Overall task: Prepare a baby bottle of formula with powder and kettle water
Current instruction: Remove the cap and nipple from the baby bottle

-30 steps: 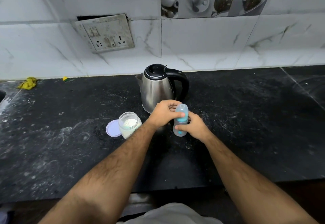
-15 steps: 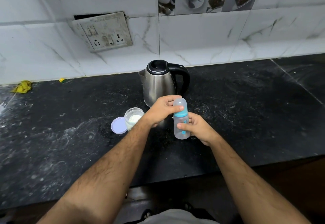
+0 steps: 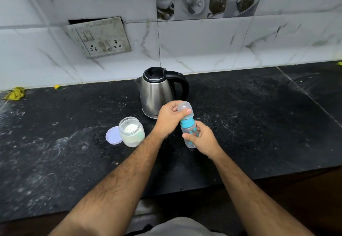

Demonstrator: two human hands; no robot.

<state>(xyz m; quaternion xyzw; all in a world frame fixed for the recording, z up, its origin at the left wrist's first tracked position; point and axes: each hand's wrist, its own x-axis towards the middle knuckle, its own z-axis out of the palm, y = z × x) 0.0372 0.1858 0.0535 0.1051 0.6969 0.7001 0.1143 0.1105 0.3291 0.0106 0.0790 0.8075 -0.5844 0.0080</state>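
Observation:
A small clear baby bottle (image 3: 189, 131) with a teal collar is held upright just above the black counter (image 3: 259, 124). My right hand (image 3: 204, 139) grips its body from the right. My left hand (image 3: 169, 118) pinches the clear domed cap (image 3: 185, 109) on its top. The steel kettle (image 3: 157, 92) with a black lid and handle stands right behind my hands. An open glass jar of white powder (image 3: 131, 131) stands to the left, its lilac lid (image 3: 113, 135) lying flat beside it.
A wall socket plate (image 3: 100, 36) hangs crooked on the marble tiles behind. A yellow cloth (image 3: 14, 93) lies at the far left back of the counter. The counter's front edge runs below my forearms.
The bottle has lifted slightly off the counter and come nearer to me. Both hands keep their grips, left on the cap, right on the body.

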